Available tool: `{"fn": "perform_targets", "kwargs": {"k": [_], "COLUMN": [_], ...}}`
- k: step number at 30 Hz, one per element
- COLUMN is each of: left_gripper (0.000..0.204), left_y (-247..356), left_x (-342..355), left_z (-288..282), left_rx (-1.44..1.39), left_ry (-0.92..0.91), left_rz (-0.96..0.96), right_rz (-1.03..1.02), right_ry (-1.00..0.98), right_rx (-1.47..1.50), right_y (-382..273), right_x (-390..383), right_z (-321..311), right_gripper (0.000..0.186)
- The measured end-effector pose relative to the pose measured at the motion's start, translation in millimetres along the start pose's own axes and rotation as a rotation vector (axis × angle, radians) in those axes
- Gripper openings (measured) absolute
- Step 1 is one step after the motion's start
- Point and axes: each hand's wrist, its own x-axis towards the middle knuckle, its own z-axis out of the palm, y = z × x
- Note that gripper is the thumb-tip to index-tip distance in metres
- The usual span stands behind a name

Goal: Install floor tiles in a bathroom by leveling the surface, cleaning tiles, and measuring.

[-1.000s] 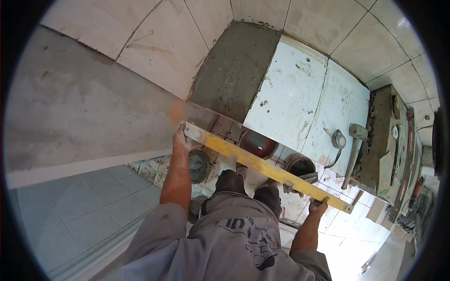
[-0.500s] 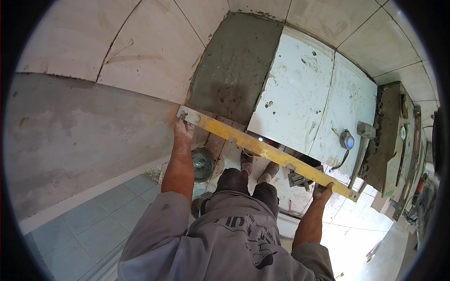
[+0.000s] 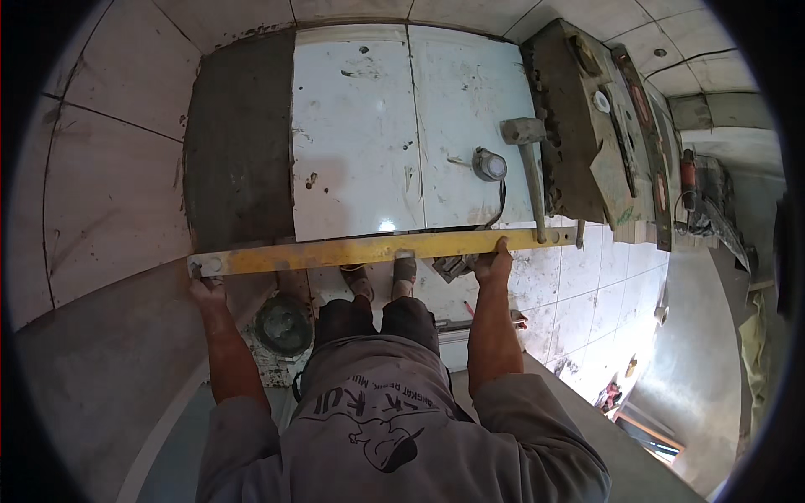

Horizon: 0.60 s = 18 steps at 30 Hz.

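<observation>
1. The person wears a grey sweatshirt (image 3: pixel 394 427) with dark printed lettering and a dark graphic across its front.
2. Its sleeves are pushed up to about the elbows, so both forearms are bare.
3. Dark trousers (image 3: pixel 377 323) cover the legs.
4. The feet are in open sandals (image 3: pixel 404 270) with dark straps.
5. Both hands are bare: no gloves.

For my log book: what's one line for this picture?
left hand: grips long yellow metal level | right hand: grips it | level: along edge of white tiles
</observation>
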Motion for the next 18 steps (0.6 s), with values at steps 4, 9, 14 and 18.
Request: {"fn": "perform_targets", "kwargs": {"k": [4, 9, 14, 18], "left_gripper": [0.025, 0.024, 0.023, 0.023], "left_y": [-2.7, -2.9, -3.6, -4.5], "left_x": [-7.9, -17.1, -13.8, -19.7], "left_z": [8.3, 13.1, 13.4, 16.9], "left_rx": [-0.004, 0.016, 0.003, -0.041], "left_ry": [-0.013, 0.018, 0.064, 0.054], "left_rz": [0.014, 0.024, 0.029, 0.029], "right_rz": [0.042, 0.013, 0.082, 0.038], "right_ry": [-0.035, -0.078, -0.064, -0.031], "right_rx": [-0.006, -0.050, -0.052, -0.030], "right_y": [-12.2, -12.4, -16.1, -18.5], "right_x": [1.6, 4.3, 14.3, 8.8], "right_z": [-1.9, 1.5, -10.2, 0.0], "right_gripper": [0.035, 0.038, 0.037, 0.035]}}
